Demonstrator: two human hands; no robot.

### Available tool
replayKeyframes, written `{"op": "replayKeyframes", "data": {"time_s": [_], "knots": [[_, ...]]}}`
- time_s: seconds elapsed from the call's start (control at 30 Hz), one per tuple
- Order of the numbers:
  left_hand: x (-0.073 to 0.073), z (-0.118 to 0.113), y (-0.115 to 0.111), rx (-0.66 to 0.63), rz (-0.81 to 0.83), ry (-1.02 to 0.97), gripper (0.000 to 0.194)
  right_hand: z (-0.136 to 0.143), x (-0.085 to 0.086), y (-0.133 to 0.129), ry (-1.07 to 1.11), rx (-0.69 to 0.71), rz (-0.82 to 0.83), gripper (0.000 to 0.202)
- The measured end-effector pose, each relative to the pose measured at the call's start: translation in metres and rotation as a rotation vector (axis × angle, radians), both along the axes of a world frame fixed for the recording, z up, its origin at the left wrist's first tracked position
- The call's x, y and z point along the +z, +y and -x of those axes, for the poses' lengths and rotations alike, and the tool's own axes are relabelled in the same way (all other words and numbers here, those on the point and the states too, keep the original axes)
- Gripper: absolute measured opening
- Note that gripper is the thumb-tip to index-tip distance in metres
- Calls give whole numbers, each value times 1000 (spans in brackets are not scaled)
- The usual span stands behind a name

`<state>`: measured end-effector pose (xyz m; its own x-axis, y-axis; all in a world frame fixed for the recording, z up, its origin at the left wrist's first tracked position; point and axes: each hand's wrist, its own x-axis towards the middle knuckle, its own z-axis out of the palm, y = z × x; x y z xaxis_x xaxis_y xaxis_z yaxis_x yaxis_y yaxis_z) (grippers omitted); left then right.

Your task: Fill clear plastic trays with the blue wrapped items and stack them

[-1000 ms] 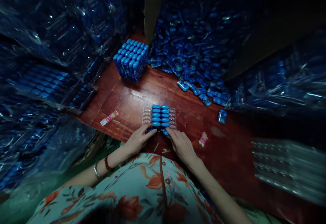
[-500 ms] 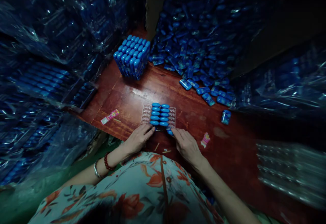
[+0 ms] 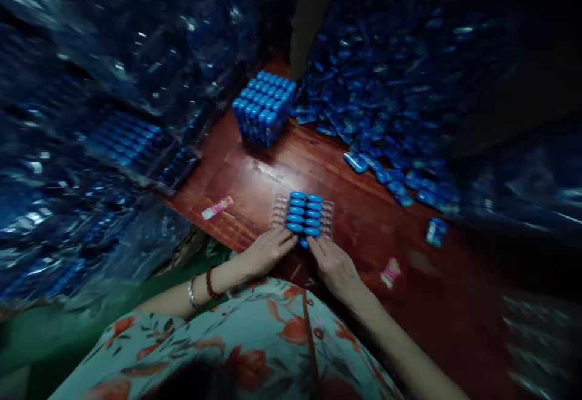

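Note:
A clear plastic tray [image 3: 328, 211] lies on the table in front of me, with two columns of small blue bottles [image 3: 312, 214] in its middle, their oval ends facing up. At the tray's near end, my left hand [image 3: 270, 250] is closed, its fingertips on a blue bottle at the left. My right hand [image 3: 335, 266] is closed from the other side, its fingertips pinching a blue bottle [image 3: 304, 242] in the near row. The fingers partly hide these nearest bottles and the tray's near edge.
Behind the tray stands a tight block of blue bottles [image 3: 264, 102]. A heap of loose bottles [image 3: 373, 109] spreads at the back right. Film-wrapped packs [image 3: 122, 139] are stacked at left. Pink wrappers [image 3: 217, 207] lie on the red-brown table [image 3: 236, 170]; blurred clear trays [image 3: 541, 339] are at right.
The view has shifted, so the scene sits farther right and slightly lower. My right hand has brought its bottle inward to the tray's near row, and both hands are closer together.

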<state>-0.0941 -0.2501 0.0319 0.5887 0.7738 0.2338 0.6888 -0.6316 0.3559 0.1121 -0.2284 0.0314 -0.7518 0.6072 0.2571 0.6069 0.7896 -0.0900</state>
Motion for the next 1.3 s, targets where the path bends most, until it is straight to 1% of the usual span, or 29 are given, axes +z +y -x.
{"op": "replayKeyframes", "data": {"time_s": [0.07,0.17,0.23,0.3,0.37,0.53,0.63,0.7,0.77,0.9,0.97,1.03,1.1,1.2,1.3], "knots": [[2,-4,0,-17,-3,57,28,-8,-5,2,30,53,-13,37],[-2,-6,2,-18,28,152,25,-21,-22,9,91,141,-52,45],[-6,-5,4,1,25,169,25,-27,-35,14,140,151,-103,50],[-7,-6,4,9,23,170,26,-29,-41,17,132,189,-115,50],[-6,-7,3,-5,37,178,27,-25,-39,18,73,225,-97,47],[2,-8,6,-39,69,207,25,-6,-25,25,-78,197,-38,34],[3,-4,9,-61,98,197,24,-4,-26,24,-114,178,-30,33],[2,0,8,-44,101,173,24,-9,-30,20,-78,159,-60,37],[-1,3,4,-14,91,120,24,-15,-31,13,-37,109,-77,40],[-8,8,-6,60,69,-122,25,-19,-21,-2,30,11,-67,37],[-12,11,-8,93,71,-246,25,-19,-18,-4,76,-32,-32,34],[-17,13,-7,101,68,-325,25,-21,-17,-4,140,-91,16,34],[-19,13,-5,95,64,-348,24,-25,-18,-4,214,-141,73,34],[-15,10,-3,89,61,-321,23,-28,-19,-7,275,-172,141,31],[-10,7,0,92,50,-285,22,-23,-16,-8,211,-135,99,29]]}}
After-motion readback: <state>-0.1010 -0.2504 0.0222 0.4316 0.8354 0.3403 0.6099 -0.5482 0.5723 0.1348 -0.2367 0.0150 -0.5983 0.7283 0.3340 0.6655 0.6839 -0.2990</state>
